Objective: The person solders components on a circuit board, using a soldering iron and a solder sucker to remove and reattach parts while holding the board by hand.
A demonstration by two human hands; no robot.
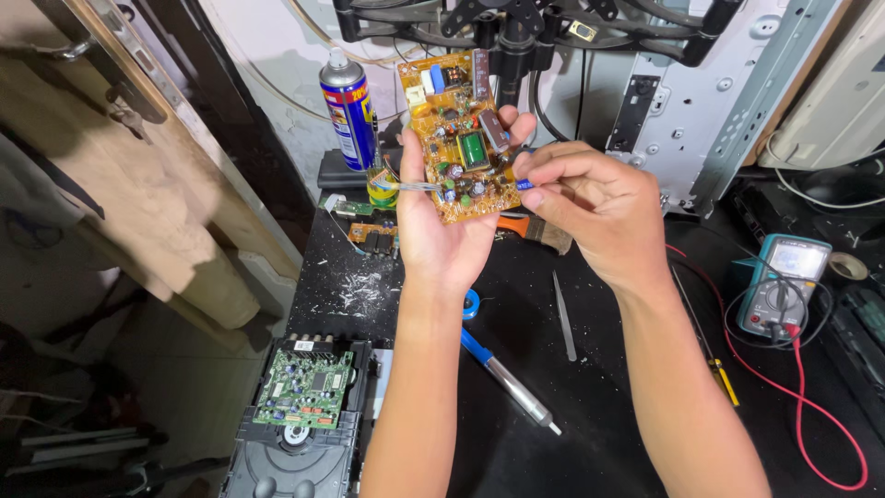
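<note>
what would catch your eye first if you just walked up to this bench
The orange circuit board held up in the left hand at the centre, studded with parts, draws the eye first. The right hand pinches a small blue part at the board's right edge. Next come the blue and yellow spray can standing behind on the left and the teal meter with its red lead at the right of the black table.

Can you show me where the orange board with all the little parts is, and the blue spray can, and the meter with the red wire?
Orange circuit board [458, 138], head view, on its green middle part.
Blue spray can [350, 115], head view, on its body.
Meter [784, 286], head view, on its dial.
</note>
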